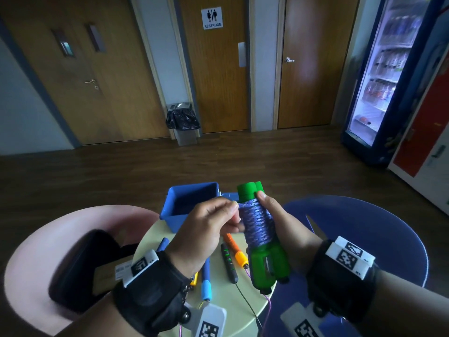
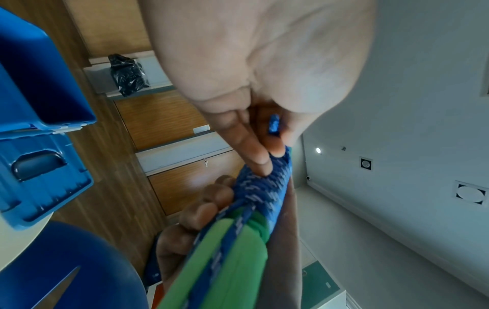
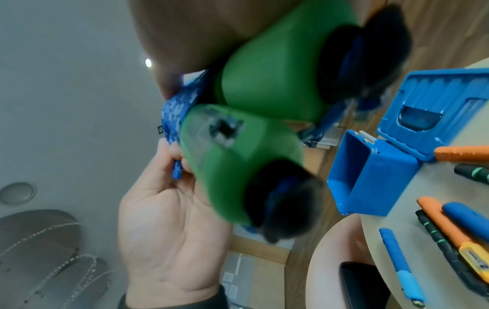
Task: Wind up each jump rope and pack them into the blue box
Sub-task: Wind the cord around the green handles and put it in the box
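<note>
My right hand (image 1: 274,215) grips the pair of green jump-rope handles (image 1: 267,263) upright above the table, with blue patterned rope (image 1: 255,224) wound tightly round their middle. My left hand (image 1: 218,215) pinches the rope's loose end (image 2: 274,125) against the coil at its top. The right wrist view shows the handles' butt ends (image 3: 264,104) close up. The blue box (image 1: 192,203) stands open just behind my hands, its lid (image 2: 39,177) folded back; its inside looks dark.
On the small round table (image 1: 243,310) lie other jump ropes: blue handles (image 1: 206,276), a black-and-green one (image 1: 228,261), an orange one (image 1: 234,249). A pink chair (image 1: 36,251) with a black object is at left, a blue chair (image 1: 364,227) at right.
</note>
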A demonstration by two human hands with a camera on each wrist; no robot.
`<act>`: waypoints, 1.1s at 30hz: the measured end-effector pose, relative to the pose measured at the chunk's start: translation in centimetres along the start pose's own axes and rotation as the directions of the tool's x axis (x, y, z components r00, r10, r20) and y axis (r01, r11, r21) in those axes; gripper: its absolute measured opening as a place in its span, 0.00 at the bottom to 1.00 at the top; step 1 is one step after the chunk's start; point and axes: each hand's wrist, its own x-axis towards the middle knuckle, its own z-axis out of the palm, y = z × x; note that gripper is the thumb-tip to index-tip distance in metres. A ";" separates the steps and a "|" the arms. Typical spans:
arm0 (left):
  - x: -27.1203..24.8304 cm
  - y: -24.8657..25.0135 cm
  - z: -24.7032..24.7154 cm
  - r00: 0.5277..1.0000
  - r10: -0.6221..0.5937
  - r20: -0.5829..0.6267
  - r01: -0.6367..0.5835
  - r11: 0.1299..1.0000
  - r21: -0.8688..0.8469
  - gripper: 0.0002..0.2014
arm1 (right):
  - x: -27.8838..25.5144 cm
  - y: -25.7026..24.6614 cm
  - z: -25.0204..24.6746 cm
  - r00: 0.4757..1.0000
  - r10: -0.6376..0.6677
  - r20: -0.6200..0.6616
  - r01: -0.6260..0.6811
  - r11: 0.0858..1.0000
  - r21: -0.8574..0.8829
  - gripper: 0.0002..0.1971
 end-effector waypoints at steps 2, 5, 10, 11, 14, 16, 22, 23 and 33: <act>0.1 0.1 -0.1 0.999 -0.011 0.046 0.012 1.000 -0.007 0.13 | -0.3 -0.1 0.0 0.999 -0.018 0.039 0.016 0.999 0.037 0.26; 0.4 0.4 -0.3 0.996 0.015 0.089 -0.015 1.000 0.005 0.12 | -0.7 -0.5 0.4 0.995 -0.052 0.085 0.044 0.995 0.092 0.27; 1.0 1.2 -0.9 0.841 0.502 0.203 -0.528 0.675 0.515 0.15 | -1.1 -0.9 0.9 0.992 -0.045 0.120 0.025 0.986 0.166 0.28; 0.9 1.4 -1.0 0.767 0.593 0.245 -0.596 0.516 0.616 0.14 | -1.3 -1.0 0.9 0.991 -0.043 0.125 0.021 0.984 0.174 0.29; 0.2 2.2 -1.0 0.629 0.717 0.299 -0.622 0.235 0.747 0.15 | -1.9 -1.1 1.1 0.989 -0.042 0.140 0.016 0.983 0.182 0.30; -0.1 2.5 -1.1 0.592 0.748 0.301 -0.615 0.178 0.768 0.15 | -2.2 -1.2 1.2 0.988 -0.058 0.140 0.033 0.984 0.176 0.30; -0.4 3.1 -1.5 0.675 0.709 0.204 -0.603 0.370 0.707 0.12 | -2.6 -2.1 1.9 0.987 -0.076 0.143 0.051 0.983 0.174 0.29; -0.4 3.0 -1.6 0.696 0.694 0.184 -0.601 0.424 0.678 0.12 | -2.7 -2.2 2.0 0.985 -0.075 0.154 0.047 0.983 0.179 0.29; -0.9 1.0 -1.0 0.879 0.477 -0.011 -0.431 0.803 0.411 0.13 | -2.7 -1.7 3.7 0.959 0.144 0.242 -0.196 0.958 0.209 0.33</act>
